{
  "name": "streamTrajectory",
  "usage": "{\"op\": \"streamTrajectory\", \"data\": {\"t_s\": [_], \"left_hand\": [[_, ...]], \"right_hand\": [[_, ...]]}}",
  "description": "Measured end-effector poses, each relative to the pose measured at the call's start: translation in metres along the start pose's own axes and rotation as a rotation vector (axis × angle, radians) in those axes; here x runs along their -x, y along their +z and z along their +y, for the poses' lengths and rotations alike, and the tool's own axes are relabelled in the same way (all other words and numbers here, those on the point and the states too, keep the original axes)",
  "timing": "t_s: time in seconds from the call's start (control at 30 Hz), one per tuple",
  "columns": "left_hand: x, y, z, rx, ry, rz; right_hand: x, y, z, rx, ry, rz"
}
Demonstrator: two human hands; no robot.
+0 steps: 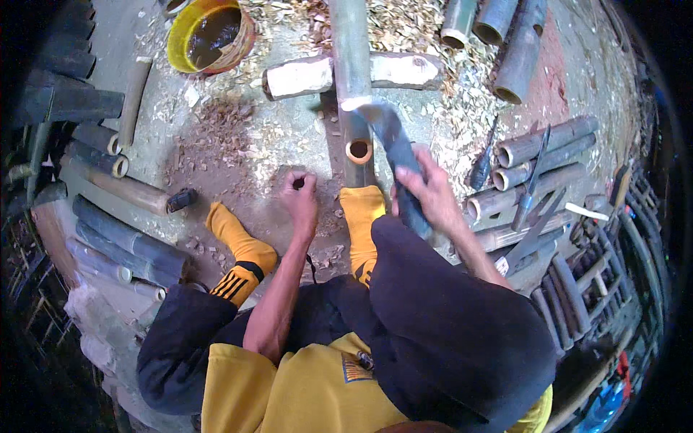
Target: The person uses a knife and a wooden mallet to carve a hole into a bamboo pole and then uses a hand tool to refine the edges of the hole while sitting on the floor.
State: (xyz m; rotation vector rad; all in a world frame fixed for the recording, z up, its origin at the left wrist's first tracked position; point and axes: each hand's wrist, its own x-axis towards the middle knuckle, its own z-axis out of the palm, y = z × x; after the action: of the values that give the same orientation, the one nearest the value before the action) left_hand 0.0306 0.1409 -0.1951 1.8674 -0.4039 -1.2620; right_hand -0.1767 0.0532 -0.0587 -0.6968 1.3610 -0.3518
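Observation:
My right hand [433, 191] is wrapped round the thick dark handle of a billhook [388, 124]. Its curved blade, slightly blurred, reaches to a pale cut patch on a green-grey bamboo pole [351, 43], overlapping it in view; whether they touch I cannot tell. The pole lies lengthwise across a pale-topped log [299, 76], its hollow end facing me. To the left of the pole, my left hand [302, 196] is curled into a loose fist with a dark hollow in it and nothing visible held. My yellow-socked foot [362, 213] is just below the pole's near end.
A yellow bucket [179, 40] of dark liquid stands at far left. Cut bamboo tubes [548, 141] lie on the right, with several knives [533, 177] among them. More tubes [126, 238] lie left. Wood chips [404, 25] litter the ground around the log.

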Motion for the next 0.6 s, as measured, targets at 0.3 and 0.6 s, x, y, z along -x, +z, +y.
{"op": "streamTrajectory", "data": {"t_s": [0.3, 0.6], "left_hand": [[0.005, 0.004, 0.010, -0.077, 0.233, 0.009], [0.008, -0.008, 0.006, -0.027, 0.217, 0.022]], "right_hand": [[0.012, 0.026, 0.069, -0.300, 0.112, 0.094], [-0.010, 0.039, 0.115, -0.442, 0.126, 0.107]]}}
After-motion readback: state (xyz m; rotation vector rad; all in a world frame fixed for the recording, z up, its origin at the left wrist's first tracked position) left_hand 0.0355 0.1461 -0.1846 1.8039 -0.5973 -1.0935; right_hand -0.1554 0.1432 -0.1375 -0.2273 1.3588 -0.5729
